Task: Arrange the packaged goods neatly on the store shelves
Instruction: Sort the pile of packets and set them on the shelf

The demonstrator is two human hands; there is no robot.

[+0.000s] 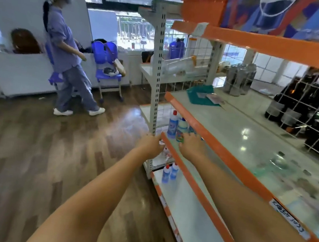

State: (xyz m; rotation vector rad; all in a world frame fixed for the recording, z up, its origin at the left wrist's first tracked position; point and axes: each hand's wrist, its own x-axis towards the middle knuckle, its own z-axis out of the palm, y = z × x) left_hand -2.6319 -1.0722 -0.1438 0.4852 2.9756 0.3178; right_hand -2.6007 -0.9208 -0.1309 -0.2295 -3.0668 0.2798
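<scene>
An orange-edged store shelf unit (207,137) runs along my right. On its middle shelf, at the far left end, stand a blue bottle with a red cap (173,125) and a white bottle with a blue cap (182,129). My right hand (190,143) reaches onto that shelf, and its fingers touch the base of the white bottle. My left hand (152,142) curls around the shelf's front corner by the grey upright post (157,72). Two more blue bottles with red caps (170,172) stand on the lowest shelf.
A teal packet (201,95) and grey bottles (238,77) sit on the upper shelf. An orange basket (202,8) sits on top. A person (67,57) walks across the wooden floor at the left, near a blue chair (107,65). Behind the wire grid stand dark goods (311,108).
</scene>
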